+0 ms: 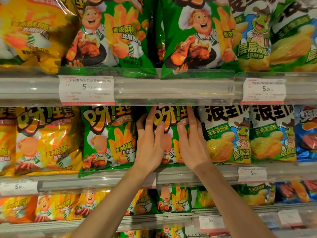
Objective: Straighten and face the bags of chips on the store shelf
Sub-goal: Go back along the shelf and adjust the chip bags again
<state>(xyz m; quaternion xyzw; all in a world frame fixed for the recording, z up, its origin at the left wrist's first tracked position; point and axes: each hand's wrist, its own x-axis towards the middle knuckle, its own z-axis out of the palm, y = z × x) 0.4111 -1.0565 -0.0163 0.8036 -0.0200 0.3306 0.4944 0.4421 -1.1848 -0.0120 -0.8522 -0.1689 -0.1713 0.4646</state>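
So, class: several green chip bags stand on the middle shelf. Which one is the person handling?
The right-hand green bag, beside the white corn-soup bag. The left hand and right hand lie on it; the other green bag is untouched.

I am facing a store shelf (171,86) with a clear plastic front rail, and more tiers are running below it. On the top tier a yellow bag (34,31) is standing at the left, two green bags (109,35) beside it, and a corn-soup bag (252,40) at the right. On the middle shelf (103,179) yellow bags (48,140) are sitting at the left, a green bag (106,140) next, white and green bags (226,134) further right, a blue bag (307,133) at the edge. Price tags (86,90) are hanging on the rails.
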